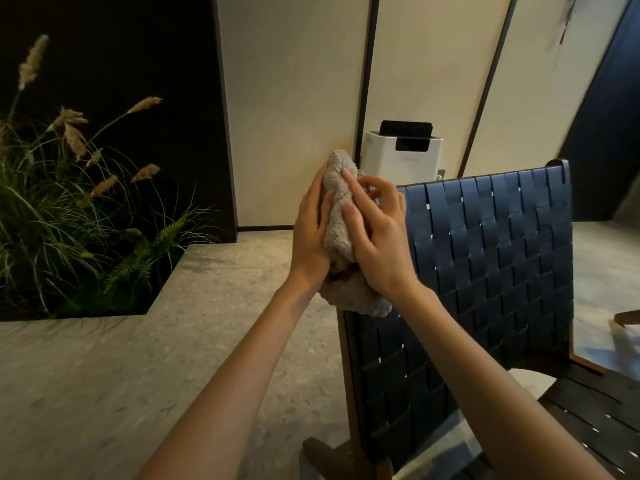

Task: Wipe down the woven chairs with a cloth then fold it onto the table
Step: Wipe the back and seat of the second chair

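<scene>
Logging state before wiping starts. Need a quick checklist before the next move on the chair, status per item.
1. Grip on cloth: ok, left hand and right hand both hold it.
2. Flat wiping face: not ok, cloth is bunched between the hands.
3. Reach to woven chair: ok, its backrest is right beside the hands.
4. Contact with woven chair: cannot tell, cloth's lower end overlaps the frame corner.
5. Sight of table for the fold: cannot tell, none in view.

Fig. legend | legible txt/labels/nos.: none | white appliance (401, 160) by wall: any mark on front too small & blurred to read | woven chair (485, 244): no print discernible
</scene>
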`<state>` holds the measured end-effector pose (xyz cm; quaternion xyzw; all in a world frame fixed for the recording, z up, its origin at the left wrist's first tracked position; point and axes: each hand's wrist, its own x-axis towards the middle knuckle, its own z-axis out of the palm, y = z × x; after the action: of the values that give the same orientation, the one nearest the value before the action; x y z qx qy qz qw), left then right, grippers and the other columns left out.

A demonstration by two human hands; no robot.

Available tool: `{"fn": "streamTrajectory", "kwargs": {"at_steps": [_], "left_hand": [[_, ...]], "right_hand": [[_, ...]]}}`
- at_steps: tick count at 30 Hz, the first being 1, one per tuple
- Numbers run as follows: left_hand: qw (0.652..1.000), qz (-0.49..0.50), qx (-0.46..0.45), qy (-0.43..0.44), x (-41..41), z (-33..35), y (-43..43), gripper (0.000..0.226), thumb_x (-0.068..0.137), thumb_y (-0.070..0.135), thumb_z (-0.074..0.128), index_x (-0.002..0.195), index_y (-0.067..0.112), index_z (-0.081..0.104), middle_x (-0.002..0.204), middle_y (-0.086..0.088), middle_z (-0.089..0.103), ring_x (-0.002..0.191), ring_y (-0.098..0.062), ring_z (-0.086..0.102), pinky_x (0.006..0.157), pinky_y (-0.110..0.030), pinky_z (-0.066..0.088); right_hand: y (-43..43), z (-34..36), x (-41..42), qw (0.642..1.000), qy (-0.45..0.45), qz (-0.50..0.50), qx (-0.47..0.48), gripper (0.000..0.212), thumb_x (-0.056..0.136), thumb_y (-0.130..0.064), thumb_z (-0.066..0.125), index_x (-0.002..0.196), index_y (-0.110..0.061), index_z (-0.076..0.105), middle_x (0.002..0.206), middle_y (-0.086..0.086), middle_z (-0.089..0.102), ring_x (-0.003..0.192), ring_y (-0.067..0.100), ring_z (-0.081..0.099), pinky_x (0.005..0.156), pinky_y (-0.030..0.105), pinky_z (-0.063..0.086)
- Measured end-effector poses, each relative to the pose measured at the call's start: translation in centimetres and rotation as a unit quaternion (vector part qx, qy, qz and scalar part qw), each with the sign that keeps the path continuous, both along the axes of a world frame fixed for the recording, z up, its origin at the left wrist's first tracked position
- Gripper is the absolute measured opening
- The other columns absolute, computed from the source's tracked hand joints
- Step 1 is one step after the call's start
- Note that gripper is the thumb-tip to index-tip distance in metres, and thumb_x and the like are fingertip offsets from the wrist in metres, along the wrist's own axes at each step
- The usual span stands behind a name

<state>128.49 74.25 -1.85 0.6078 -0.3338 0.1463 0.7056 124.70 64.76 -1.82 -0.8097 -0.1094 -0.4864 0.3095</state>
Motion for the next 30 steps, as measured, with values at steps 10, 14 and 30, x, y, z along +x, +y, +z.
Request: {"fn": "streamTrajectory", "kwargs": {"at_steps": [10, 14, 30], "left_hand": [[1.000, 0.028, 0.008, 0.007, -1.5, -3.0, 0.6, 0.051, 0.100, 0.011, 0.043, 0.146, 0.024, 0.026, 0.148, 0.002, 0.035, 0.134, -0.008, 0.037, 0.110, -0.033, 0.036], [1.000, 0.012, 0.015, 0.019, -2.8, -5.1, 1.0, 0.052, 0.099, 0.010, 0.044, 0.140, 0.037, 0.024, 0.140, 0.012, 0.040, 0.130, -0.006, 0.043, 0.108, -0.031, 0.039], [0.986, 0.016, 0.097, 0.132, -10.0, -18.3, 1.3, 0.058, 0.099, 0.008, 0.047, 0.131, 0.053, 0.027, 0.128, 0.021, 0.044, 0.119, 0.006, 0.047, 0.093, -0.008, 0.040]], "right_hand": [[-0.5, -2.2, -1.6, 0.998, -0.007, -0.008, -0.058, 0.047, 0.094, -0.026, 0.050, 0.139, -0.015, 0.046, 0.120, 0.011, 0.045, 0.108, 0.021, 0.047, 0.093, 0.030, 0.047], [-0.5, -4.1, -2.9, 0.998, -0.001, -0.016, -0.067, 0.046, 0.092, -0.018, 0.060, 0.136, -0.012, 0.050, 0.122, 0.016, 0.046, 0.105, 0.018, 0.050, 0.089, 0.022, 0.047], [-1.2, -17.4, -10.4, 0.998, 0.023, -0.016, -0.054, 0.038, 0.086, -0.013, 0.067, 0.123, -0.012, 0.060, 0.099, 0.013, 0.063, 0.089, 0.019, 0.060, 0.069, 0.030, 0.056]]}}
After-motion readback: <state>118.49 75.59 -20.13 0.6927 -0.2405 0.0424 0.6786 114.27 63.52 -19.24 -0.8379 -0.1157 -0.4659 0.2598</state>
